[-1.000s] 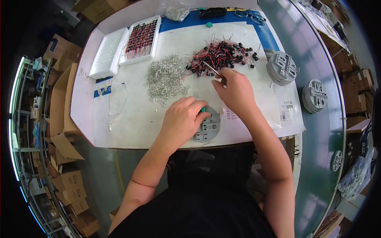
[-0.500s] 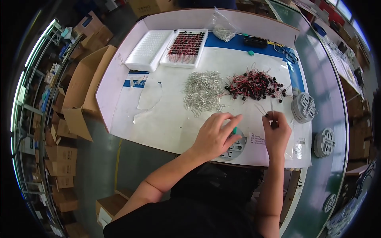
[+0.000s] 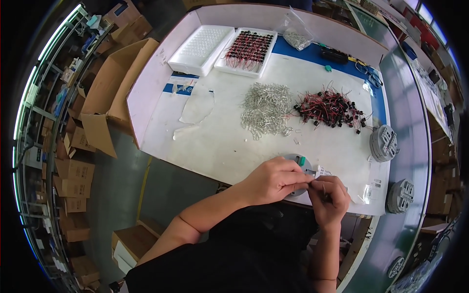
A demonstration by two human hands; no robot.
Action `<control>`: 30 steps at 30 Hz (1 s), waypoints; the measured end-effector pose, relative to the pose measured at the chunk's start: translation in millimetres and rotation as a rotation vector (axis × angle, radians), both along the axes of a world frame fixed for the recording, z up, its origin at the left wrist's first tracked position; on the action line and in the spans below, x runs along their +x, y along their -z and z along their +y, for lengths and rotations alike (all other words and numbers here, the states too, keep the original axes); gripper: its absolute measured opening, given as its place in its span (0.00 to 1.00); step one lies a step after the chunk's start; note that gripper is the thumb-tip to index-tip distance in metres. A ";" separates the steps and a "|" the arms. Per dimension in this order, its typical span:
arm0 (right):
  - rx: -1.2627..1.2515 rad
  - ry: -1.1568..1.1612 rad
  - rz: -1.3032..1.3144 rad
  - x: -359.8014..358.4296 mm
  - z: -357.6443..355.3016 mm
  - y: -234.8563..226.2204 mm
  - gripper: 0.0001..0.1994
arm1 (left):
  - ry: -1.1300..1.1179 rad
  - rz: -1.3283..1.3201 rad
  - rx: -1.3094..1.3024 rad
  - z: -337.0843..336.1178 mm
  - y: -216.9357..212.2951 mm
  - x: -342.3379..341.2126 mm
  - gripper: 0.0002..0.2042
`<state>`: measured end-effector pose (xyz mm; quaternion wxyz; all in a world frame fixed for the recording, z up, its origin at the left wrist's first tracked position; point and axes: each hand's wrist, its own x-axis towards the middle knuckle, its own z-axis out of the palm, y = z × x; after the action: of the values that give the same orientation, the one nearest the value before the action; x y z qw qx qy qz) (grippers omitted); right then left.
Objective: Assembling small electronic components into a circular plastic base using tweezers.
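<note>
Fingertips [image 3: 307,179] of the left hand [image 3: 276,181] and right hand [image 3: 330,198] are meeting by the near edge of the tabletop [image 3: 220,151]. Both hands' grips are drawing in tight, thumbs close to fingers; what they are pinching is hiding between them, so I cannot tell. Right underneath, a grey round fixture [image 3: 295,158] is peeking out behind the left hand, with a green block [image 3: 302,160] standing on it. Up ahead, silvery metal clips [image 3: 266,110] are lying in a heap, and just to their right, black components with red and black wires [image 3: 332,110] are sprawling in a tangle. At the back, a white foam tray [image 3: 200,49] is showing rows of hollows, while its neighbour, another tray [image 3: 218,65], is carrying neat rows of wired components. Now the print: a blue-and-white label [image 3: 181,87] is sitting below the trays, looking worn; a small label [image 3: 377,183] is showing dark marks at the right; and cardboard boxes [image 3: 80,168] are bearing print on the left, too small to read.
</note>
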<state>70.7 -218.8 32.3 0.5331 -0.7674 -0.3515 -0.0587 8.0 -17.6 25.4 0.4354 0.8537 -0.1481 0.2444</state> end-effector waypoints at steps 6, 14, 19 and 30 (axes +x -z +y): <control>0.089 -0.062 0.243 -6.9 -1.0 10.2 0.12 | -0.025 0.019 -0.121 -2.1 5.6 -9.7 0.14; 0.070 0.001 0.348 0.3 3.7 11.1 0.13 | -0.102 0.130 -0.039 5.2 1.2 -4.0 0.09; -0.204 0.000 0.280 12.4 5.0 -6.2 0.11 | -0.177 0.145 0.153 2.9 13.3 5.5 0.06; -0.544 -0.059 0.023 7.1 8.1 -12.9 0.08 | -0.145 0.179 0.024 -2.9 28.7 -2.2 0.07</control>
<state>77.9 -210.7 45.1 0.3126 -0.8724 -0.3704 0.0624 5.9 -20.5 -3.4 0.4178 0.8857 -0.0493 0.1961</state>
